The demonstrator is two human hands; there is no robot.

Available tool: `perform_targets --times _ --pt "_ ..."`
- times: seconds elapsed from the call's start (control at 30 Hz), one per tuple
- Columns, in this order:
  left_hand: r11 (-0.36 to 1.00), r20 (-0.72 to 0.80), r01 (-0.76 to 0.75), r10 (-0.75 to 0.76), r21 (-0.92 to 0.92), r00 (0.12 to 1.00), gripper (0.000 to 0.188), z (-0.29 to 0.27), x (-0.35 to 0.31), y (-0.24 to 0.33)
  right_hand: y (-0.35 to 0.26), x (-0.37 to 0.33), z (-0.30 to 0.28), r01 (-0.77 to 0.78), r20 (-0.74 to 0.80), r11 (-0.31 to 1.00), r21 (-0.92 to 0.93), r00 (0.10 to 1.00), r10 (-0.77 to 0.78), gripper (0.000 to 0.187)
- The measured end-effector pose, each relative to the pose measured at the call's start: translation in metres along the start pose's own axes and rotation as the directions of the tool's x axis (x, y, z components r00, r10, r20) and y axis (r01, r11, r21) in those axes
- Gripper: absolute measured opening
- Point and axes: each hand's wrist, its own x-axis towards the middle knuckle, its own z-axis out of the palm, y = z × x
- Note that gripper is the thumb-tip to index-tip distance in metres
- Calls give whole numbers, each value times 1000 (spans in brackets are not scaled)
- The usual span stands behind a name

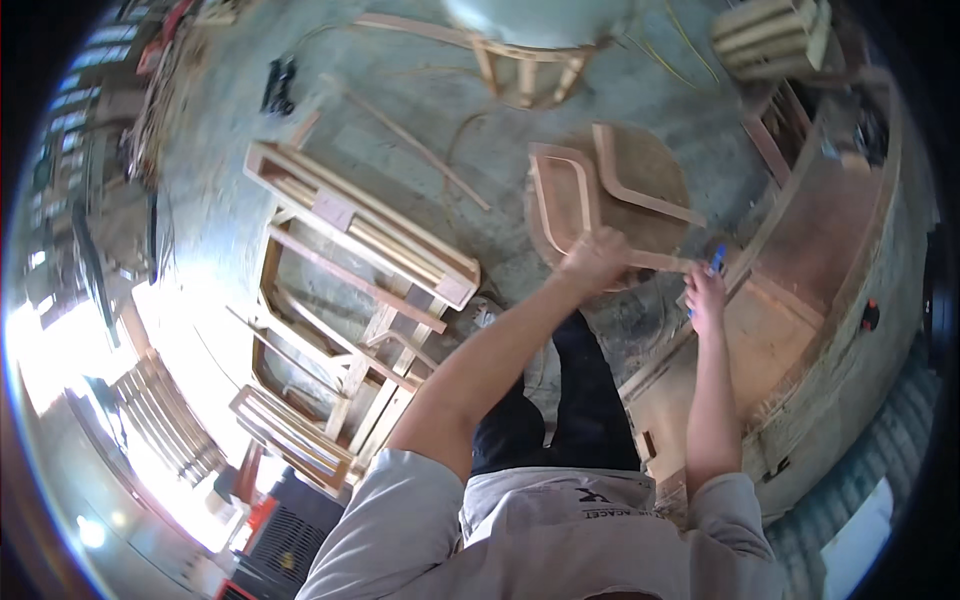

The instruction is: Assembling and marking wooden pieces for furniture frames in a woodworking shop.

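Observation:
My left hand is closed on a bent, L-shaped wooden piece lying over a round brown wooden board. The strip's free end reaches toward my right hand. Wrapped in the right hand's fingers is a blue pen, its end sticking up beside the strip's end. A second curved wooden piece rests on the right part of the board. Another bent strip lies at the board's left; whether it joins the held one, I cannot tell.
On the left stand several wooden frames with loose strips on them. A long wooden bench or box runs along my right. Ahead are a round-topped slatted stool and a slatted wooden piece. Thin strips lie on the floor.

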Motion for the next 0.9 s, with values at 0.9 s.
perform_targets --times 0.9 --pt "-130 -122 634 -933 -762 -337 19 -331 -462 -393 -175 -8 605 695 502 -135 -706 626 596 58"
